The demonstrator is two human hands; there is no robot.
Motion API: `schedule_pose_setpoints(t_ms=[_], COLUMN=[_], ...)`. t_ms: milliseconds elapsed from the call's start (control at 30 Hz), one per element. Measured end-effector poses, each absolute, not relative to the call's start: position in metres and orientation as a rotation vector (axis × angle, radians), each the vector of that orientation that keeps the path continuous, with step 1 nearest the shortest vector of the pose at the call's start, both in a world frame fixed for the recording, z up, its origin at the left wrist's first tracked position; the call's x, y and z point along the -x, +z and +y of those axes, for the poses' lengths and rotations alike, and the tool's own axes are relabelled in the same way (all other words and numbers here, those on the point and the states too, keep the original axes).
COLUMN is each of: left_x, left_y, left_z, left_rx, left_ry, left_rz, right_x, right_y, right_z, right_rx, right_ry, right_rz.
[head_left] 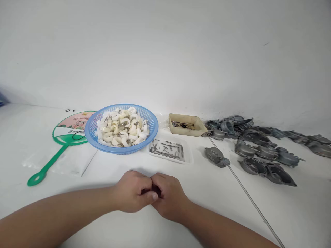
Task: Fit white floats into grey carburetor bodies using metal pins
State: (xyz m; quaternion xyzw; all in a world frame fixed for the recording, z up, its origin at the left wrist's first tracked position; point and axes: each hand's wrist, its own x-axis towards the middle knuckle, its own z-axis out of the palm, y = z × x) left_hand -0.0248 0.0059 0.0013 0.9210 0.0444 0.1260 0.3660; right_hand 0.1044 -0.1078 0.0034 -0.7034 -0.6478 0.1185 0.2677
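My left hand [133, 191] and my right hand [170, 198] meet low in the middle of the white table, knuckles up and fingers curled in. They press together around something dark and small that I cannot make out. Just beyond them lies a clear shallow tray of thin metal pins [169, 151]. A blue plastic basket [150, 137] filled with white curved plastic pieces [121, 129] stands behind the left hand.
A beige tray [198, 129] with small dark parts sits at the back. Several grey cast metal housings [261, 151] spread over the right side, one [217, 156] apart. A thin metal rod [248, 196] runs diagonally. A green hand fan [64, 137] and clear plastic bag [72, 162] lie left.
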Motion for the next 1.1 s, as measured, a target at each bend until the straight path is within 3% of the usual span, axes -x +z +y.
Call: schedule_pose_setpoints(t_ms=[1100], left_x=[0.0231], left_y=[0.0006], left_z=[0.007], left_rx=[-2.351], left_ry=[0.313], left_rz=[0.108], right_x=[-0.1054], right_y=[0.0028], right_z=[-0.1071], right_rx=[1.886], right_ry=[0.29], right_rz=[-1.748])
